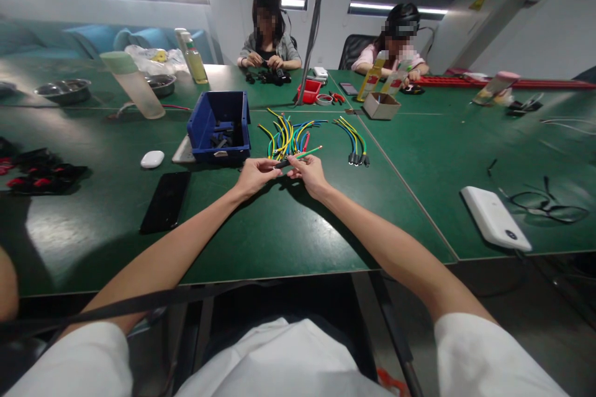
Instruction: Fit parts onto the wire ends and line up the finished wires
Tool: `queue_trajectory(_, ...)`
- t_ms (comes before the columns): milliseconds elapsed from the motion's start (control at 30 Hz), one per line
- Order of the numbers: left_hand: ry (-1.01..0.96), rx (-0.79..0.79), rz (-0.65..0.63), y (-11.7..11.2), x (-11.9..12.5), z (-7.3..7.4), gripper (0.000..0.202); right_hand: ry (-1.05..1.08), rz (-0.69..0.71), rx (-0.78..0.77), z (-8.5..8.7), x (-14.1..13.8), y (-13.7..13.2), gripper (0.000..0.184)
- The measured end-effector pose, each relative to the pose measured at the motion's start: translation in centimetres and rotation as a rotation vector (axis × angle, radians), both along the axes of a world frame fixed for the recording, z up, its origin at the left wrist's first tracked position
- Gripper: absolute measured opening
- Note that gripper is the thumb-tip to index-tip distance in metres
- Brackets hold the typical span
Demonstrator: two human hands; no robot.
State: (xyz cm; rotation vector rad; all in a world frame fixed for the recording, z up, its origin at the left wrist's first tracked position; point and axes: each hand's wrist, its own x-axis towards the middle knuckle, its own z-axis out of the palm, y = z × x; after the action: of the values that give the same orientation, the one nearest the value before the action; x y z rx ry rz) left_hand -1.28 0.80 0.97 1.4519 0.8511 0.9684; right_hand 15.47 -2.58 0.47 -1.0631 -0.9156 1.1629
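Observation:
Over the green table, my left hand (257, 177) and my right hand (311, 175) meet close together. Between their fingertips lies a short green wire (311, 152), with a black sleeve (282, 164) toward its left end. My left fingers pinch the sleeve end; my right fingers close around the wire farther along, its tip sticking out to the upper right. Just beyond my hands is a loose pile of yellow, blue and green wires (289, 133). Right of it, a smaller bunch of wires (352, 136) ends in black sleeves. A blue bin (198, 127) of small dark pieces stands left of the pile.
A black phone (166, 201) and a white case (152, 159) lie to the left. At right are a white power bank (494, 217) and glasses (549, 206). A cardboard box (380, 107) and red tray (309, 93) stand farther back. Two people sit across the table.

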Motion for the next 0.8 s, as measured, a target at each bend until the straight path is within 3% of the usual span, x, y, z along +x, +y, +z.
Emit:
queue_trajectory(433,0.030,0.024,-0.065,0.08,0.02,-0.24,0.050,-0.025,-0.022,0.037,-0.53,-0.10,0.25,0.042)
queue_trajectory(800,0.011,0.002,-0.126,0.17,0.09,-0.53,0.052,-0.060,-0.094,0.065,-0.70,0.01,0.39,0.065)
